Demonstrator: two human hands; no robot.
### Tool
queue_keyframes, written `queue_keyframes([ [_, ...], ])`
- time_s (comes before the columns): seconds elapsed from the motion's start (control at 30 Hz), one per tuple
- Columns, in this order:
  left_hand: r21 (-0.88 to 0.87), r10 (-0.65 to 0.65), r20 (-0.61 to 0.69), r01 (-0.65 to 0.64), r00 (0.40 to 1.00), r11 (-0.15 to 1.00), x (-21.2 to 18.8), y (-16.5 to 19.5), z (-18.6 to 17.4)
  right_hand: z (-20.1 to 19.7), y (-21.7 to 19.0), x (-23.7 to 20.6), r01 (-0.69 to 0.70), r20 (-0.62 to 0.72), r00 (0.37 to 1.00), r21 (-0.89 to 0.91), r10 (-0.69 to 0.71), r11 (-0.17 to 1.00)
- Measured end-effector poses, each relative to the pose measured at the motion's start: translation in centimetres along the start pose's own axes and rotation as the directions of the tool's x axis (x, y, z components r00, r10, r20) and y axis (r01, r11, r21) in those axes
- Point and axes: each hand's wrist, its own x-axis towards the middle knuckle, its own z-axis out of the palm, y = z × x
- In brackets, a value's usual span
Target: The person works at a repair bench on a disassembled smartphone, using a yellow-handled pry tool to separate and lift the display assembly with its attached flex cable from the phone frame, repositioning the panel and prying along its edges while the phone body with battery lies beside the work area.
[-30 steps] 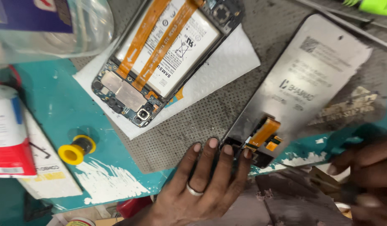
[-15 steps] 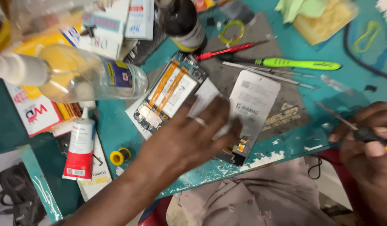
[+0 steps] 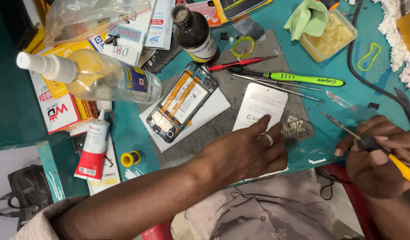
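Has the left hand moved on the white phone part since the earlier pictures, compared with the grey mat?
Yes. The left hand earlier pressed the white phone part at its lower end, near the orange connector; now its fingers lie further up the panel on the grey mat, with that connector covered.

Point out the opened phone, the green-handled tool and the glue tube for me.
Opened phone (image 3: 182,108), head view, on its battery.
Green-handled tool (image 3: 302,79), head view, on the middle of its green handle.
Glue tube (image 3: 94,149), head view, on the white body above the red end.
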Motion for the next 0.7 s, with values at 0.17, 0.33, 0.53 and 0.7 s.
queue_keyframes([
  [0.17, 0.076, 0.034, -0.046, -0.031, 0.998, 0.997, 0.6, -0.9, -0.4, 0.1, -0.8, 0.1, -0.099, 0.026, 0.995, 0.026, 0.098, 0.995],
  [0.33, 0.001, 0.182, 0.067, -0.182, 0.981, 0.983, 1.2, -3.1, 0.0, 1.2, -1.4, 0.9, -0.062, 0.025, 0.998, 0.034, 0.062, 0.997],
  [0.53, 0.105, 0.104, -0.148, -0.089, 0.984, 0.991, 1.0, -4.0, -0.7, 2.1, -1.8, 1.6, -0.015, 0.003, 1.000, 0.052, 0.015, 0.999],
  [0.7, -0.040, 0.057, -0.076, -0.060, 0.995, 0.997, 0.1, -3.7, -2.9, 1.4, -1.7, 1.2, -0.080, 0.041, 0.996, 0.111, 0.076, 0.991],
])
